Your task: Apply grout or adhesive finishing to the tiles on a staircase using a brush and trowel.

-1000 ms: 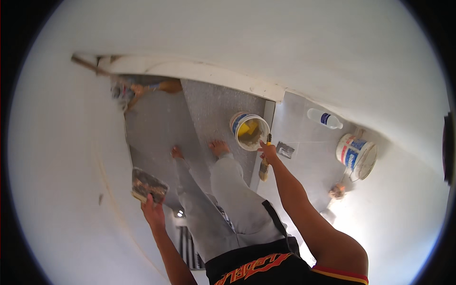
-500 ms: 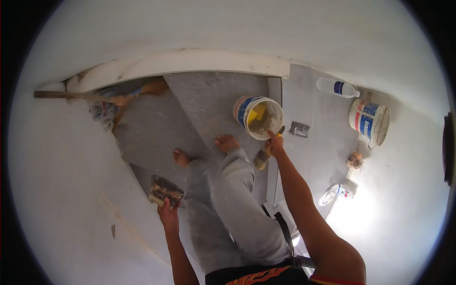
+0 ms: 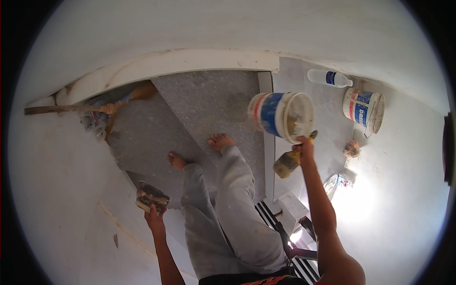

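Note:
My right hand (image 3: pixel 304 148) is closed on the rim of a white bucket (image 3: pixel 270 113) with blue and red bands, along with a wide paint brush (image 3: pixel 286 164). The bucket hangs tipped on its side, its mouth toward the right; pale residue coats the inside. The brush has a yellow handle, and its dirty head points down and left. At the lower left, my left hand (image 3: pixel 155 219) grips a rectangular block (image 3: pixel 152 197) with a dark, brown-stained face. What kind of tool the block is, I cannot tell.
A clear bottle (image 3: pixel 330 78) and a second white-and-blue bucket (image 3: pixel 365 110) stand along the right wall, near a brownish lump (image 3: pixel 352 148). A long wooden handle (image 3: pixel 61 109) lies at the far left. A ladder-like metal frame (image 3: pixel 289 237) is beside my legs.
The bucket has moved right and tipped further over, carried by my right hand with the brush. My left hand has shifted slightly left with the block. The small dark piece on the floor is now hidden.

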Available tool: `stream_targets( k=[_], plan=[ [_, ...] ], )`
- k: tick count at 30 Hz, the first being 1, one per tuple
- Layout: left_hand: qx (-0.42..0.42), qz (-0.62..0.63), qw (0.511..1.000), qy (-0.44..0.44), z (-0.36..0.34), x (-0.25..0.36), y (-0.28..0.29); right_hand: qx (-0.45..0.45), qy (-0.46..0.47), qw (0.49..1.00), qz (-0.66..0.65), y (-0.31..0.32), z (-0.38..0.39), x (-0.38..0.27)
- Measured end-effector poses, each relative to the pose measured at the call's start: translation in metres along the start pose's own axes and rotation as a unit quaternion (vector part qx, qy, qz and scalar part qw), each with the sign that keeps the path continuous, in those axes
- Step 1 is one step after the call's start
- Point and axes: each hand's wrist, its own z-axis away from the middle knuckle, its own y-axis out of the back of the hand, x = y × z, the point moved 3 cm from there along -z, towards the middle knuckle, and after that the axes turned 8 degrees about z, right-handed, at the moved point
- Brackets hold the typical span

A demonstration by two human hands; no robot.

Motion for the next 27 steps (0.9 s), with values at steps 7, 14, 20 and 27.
stream_targets(
  k=[7, 14, 20, 27],
  plan=[
    [-0.034, -0.013, 0.999, -0.011, -0.006, -0.007, -0.005, -0.028, 0.027, 0.999, -0.019, 0.024, -0.042, -0.060],
    [-0.016, -0.073, 0.997, -0.033, -0.001, 0.006, -0.004, -0.046, 0.022, 0.987, -0.152, 0.004, -0.112, -0.075],
    [-0.022, -0.099, 0.993, -0.051, -0.008, 0.002, -0.002, -0.027, -0.006, 0.987, -0.157, 0.022, -0.155, -0.076],
    [-0.079, -0.121, 0.985, -0.091, -0.011, 0.022, -0.019, -0.002, 0.080, 0.995, -0.067, 0.011, -0.059, -0.048]
  ],
)
